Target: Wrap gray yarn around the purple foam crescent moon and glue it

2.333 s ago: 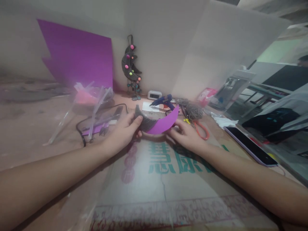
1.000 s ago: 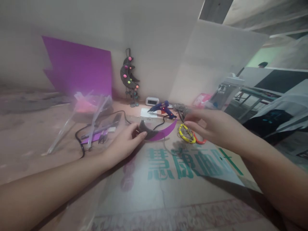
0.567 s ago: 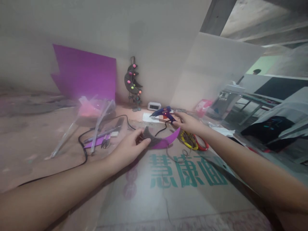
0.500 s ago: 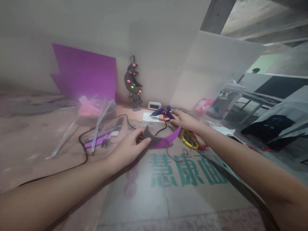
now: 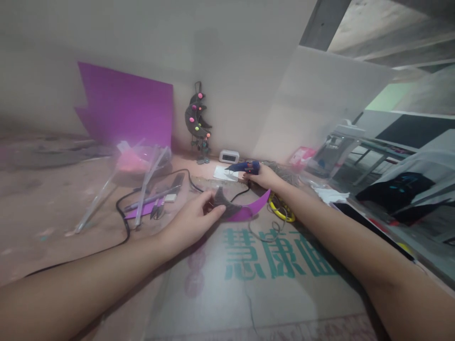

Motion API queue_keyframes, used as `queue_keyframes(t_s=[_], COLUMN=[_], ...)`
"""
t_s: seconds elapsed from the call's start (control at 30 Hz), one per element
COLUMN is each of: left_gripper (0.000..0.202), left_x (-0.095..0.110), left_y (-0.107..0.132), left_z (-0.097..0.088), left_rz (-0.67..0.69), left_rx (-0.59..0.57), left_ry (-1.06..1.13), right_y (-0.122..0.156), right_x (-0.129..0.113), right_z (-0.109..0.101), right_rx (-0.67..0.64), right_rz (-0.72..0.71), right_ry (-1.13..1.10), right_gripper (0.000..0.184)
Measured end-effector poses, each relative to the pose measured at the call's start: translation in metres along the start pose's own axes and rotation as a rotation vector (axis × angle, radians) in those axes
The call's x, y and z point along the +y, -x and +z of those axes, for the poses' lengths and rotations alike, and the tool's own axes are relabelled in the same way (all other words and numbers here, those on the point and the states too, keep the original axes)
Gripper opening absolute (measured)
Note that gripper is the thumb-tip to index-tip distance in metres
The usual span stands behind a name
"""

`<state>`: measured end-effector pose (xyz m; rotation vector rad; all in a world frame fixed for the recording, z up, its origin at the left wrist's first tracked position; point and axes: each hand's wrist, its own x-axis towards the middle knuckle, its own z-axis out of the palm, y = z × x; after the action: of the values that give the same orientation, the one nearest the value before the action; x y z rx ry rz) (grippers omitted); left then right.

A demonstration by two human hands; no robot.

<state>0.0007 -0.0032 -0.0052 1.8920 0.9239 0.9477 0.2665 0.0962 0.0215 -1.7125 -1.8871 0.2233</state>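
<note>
My left hand (image 5: 194,215) pinches a crescent with grey yarn (image 5: 227,204) wound over one part of it. Its other end is bare purple card (image 5: 252,208), curving up to the right. A loose strand of grey yarn (image 5: 263,239) trails from it over the table. Farther back, my right hand (image 5: 265,177) is wrapped around the handle of a blue hot glue gun (image 5: 249,167). The gun's nozzle points left above a small white sheet (image 5: 225,174). A small red light shows on its body.
A crescent ornament with coloured pompoms (image 5: 195,116) leans against the wall beside purple card sheets (image 5: 131,104). A white digital clock (image 5: 229,156) stands behind the gun. Yellow-handled scissors (image 5: 282,210) lie under my right forearm. Pens, a black cable (image 5: 128,227) and glue sticks (image 5: 95,201) are on the left.
My right hand has closed around the glue gun's handle and turned the gun more level. The left hand keeps its hold on the crescent, which has barely shifted.
</note>
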Motion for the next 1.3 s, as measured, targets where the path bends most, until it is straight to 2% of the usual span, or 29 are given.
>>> queue_keyframes(t_s=[0.07, 0.23, 0.33, 0.47, 0.53, 0.7, 0.9, 1.07, 1.3], left_gripper=[0.023, 0.022, 0.022, 0.022, 0.022, 0.020, 0.023, 0.025, 0.027], left_x=[-0.001, 0.001, 0.006, 0.008, 0.005, -0.002, -0.001, -0.002, -0.003], left_y=[0.000, 0.001, 0.002, 0.001, -0.001, -0.004, -0.003, -0.003, -0.002], left_z=[0.000, -0.001, -0.002, -0.003, -0.003, -0.002, -0.003, -0.004, -0.005], left_rz=[-0.004, -0.007, -0.017, -0.031, -0.027, -0.035, -0.062, 0.009, 0.002], left_rx=[-0.001, 0.016, 0.021, 0.050, 0.070, 0.067, 0.088, 0.118, 0.151], left_ry=[0.007, -0.014, -0.032, 0.001, 0.017, 0.095, 0.092, 0.075, 0.014], right_y=[0.003, 0.024, 0.050, 0.093, 0.113, 0.146, 0.151, 0.149, 0.151], right_x=[-0.002, -0.012, -0.023, -0.039, -0.043, -0.044, -0.046, -0.042, -0.037], right_z=[-0.004, -0.026, -0.042, -0.060, -0.064, -0.055, -0.044, -0.037, -0.033], right_rx=[0.046, 0.100, 0.207, 0.306, 0.308, 0.288, 0.046, 0.112, 0.093], right_rz=[-0.007, -0.035, -0.035, -0.092, -0.142, -0.135, -0.210, -0.190, -0.228], right_ry=[-0.044, -0.186, -0.294, -0.239, -0.235, -0.074, -0.102, -0.092, -0.114], right_gripper=[0.037, 0.025, 0.029, 0.026, 0.023, 0.016, 0.019, 0.015, 0.015])
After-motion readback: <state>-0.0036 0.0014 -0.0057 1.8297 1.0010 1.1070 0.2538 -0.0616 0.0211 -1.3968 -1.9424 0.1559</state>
